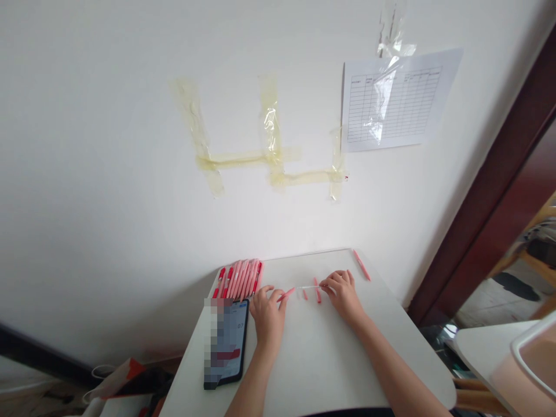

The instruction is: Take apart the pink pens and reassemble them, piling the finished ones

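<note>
My left hand rests on a small white table, fingers pinched on a pink pen barrel that points right. My right hand lies a little to the right, its fingers closed on the end of a thin clear refill stretched toward the left hand. Two short pink pen parts lie on the table between the hands. A row of several pink and red pens lies at the table's far left corner, just beyond my left hand.
A dark phone lies at the table's left edge. One single pink pen lies near the far right corner. A white wall with tape strips and a taped form sheet stands behind. A dark door frame rises on the right.
</note>
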The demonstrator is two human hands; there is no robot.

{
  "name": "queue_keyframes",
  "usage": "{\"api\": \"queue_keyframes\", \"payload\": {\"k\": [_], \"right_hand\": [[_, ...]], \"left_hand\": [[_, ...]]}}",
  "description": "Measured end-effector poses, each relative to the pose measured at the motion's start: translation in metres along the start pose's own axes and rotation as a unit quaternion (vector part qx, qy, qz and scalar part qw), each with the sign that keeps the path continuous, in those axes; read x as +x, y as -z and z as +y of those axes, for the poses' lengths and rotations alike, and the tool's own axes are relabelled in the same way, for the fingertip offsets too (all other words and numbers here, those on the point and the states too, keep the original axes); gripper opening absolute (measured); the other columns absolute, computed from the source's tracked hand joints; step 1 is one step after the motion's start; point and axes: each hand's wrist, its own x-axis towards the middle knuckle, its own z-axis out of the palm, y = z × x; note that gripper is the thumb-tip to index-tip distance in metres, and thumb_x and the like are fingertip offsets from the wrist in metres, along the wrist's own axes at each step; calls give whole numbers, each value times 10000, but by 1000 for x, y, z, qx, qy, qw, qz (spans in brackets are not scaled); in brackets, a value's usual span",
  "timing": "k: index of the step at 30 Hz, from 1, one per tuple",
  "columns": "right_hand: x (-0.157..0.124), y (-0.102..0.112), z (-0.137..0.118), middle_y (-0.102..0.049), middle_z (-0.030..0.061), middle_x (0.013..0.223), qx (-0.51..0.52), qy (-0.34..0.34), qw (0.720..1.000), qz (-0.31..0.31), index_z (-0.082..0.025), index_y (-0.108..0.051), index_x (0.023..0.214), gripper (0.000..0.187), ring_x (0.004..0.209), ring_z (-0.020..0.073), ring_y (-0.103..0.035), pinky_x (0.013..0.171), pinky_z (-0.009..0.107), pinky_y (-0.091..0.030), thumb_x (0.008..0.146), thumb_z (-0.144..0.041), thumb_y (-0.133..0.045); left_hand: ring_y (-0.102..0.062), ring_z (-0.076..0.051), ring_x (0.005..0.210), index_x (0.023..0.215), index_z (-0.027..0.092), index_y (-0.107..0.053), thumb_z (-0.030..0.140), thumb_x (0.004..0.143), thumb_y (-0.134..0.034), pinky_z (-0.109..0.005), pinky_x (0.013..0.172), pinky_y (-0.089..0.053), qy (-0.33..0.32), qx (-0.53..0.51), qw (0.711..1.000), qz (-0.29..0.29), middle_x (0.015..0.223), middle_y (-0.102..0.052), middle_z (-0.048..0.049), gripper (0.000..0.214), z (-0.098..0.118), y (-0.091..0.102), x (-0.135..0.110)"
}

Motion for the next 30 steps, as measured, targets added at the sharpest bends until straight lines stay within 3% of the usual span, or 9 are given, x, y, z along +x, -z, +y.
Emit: {"api": "queue_keyframes", "payload": {"k": [14, 30], "right_hand": [[1, 2, -3, -702, 39, 925, 13, 22, 1000, 11, -307, -751, 956, 183, 1035, 269, -570, 1133, 638, -271, 947, -203, -601], [0, 4, -12, -680, 44, 947, -10, 57, 997, 44, -309, -742, 972, 160, 1030, 263, -567, 1135, 657, -281, 952, -221, -610]], "left_hand": [[-576, -280, 1145, 885, 282, -768, 239, 800, -714, -504, 1035, -404, -7, -4, 1000, -7, 1123, -645, -62, 109, -2, -5, -1], [-593, -265, 1107, 872, 289, -772, 240, 799, -719, -515, 1048, -412, -61, -23, 998, -3, 1122, -660, -61, 103, -4, -9, -1]]}}
